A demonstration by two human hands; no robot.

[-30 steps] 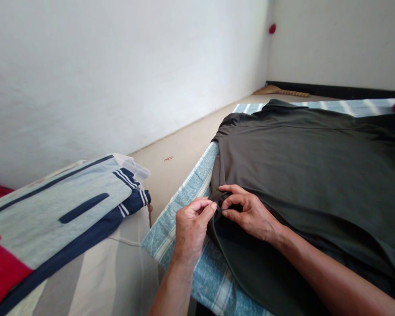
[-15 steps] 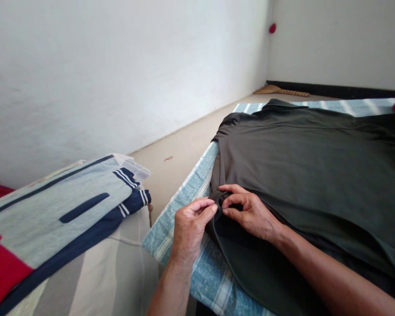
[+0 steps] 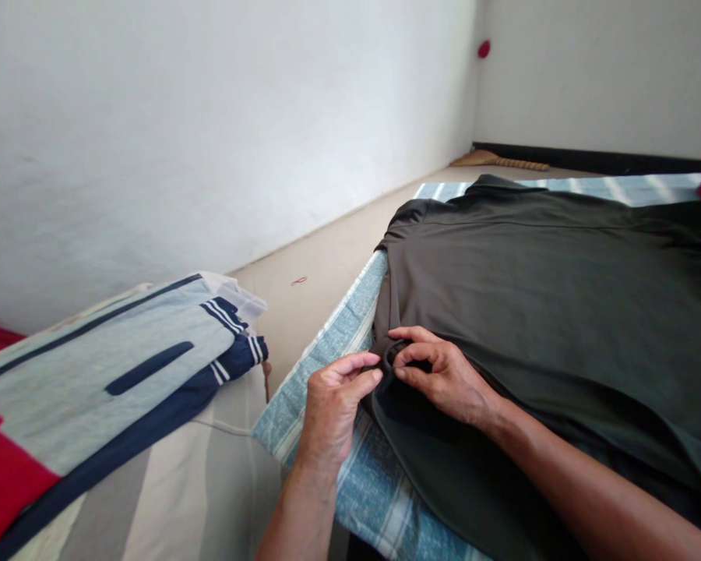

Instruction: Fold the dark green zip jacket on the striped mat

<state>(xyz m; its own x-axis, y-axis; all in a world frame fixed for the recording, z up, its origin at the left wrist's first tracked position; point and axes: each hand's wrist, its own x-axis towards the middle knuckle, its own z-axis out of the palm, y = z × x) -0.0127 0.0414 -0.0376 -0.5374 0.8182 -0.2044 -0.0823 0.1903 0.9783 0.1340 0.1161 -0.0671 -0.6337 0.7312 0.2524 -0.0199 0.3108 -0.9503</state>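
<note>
A dark shirt [image 3: 549, 296] lies spread over a blue-and-white striped cloth [image 3: 350, 312], and its curved near edge is lifted. At its left corner, my left hand [image 3: 332, 405] pinches the rim of the fabric between thumb and index finger. Just to the right, my right hand [image 3: 444, 374] grips the same edge with thumb and fingers, one finger stretched over the cloth. A small loop of folded fabric stands between the two sets of fingertips. What lies inside that fold is hidden.
To the left, a grey jacket [image 3: 93, 351] with navy trim and red parts lies on a striped cover [image 3: 169, 491]. A wooden-handled brush [image 3: 519, 164] rests by the far wall. A thin red loop [image 3: 299, 281] lies on the pale surface between the cloths.
My left hand has shifted slightly left, and the shirt's edge under it has moved a little. My right hand stays in nearly the same place.
</note>
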